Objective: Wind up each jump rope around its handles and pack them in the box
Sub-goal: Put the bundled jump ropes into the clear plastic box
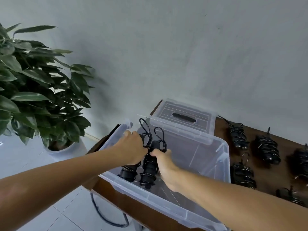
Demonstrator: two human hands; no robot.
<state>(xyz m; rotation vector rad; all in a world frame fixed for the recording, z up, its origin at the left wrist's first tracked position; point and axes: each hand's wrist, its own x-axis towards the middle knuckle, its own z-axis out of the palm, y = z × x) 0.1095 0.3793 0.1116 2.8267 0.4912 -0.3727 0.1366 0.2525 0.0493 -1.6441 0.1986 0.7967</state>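
A clear plastic box (221,157) stands on the dark wooden table. Both my hands reach into it. My left hand (131,147) grips one wound black jump rope (129,171), its handles pointing toward me. My right hand (164,164) holds a second wound jump rope (149,169) right beside the first, with rope loops sticking up past my fingers. Several more wound black jump ropes lie on the table to the right of the box, for example one jump rope (237,136) and another jump rope (266,150).
The box's clear lid (183,112) with a black handle lies behind the box against the wall. A leafy potted plant (38,90) in a white pot stands on the tiled floor at the left. A black cable (103,215) hangs below the table edge.
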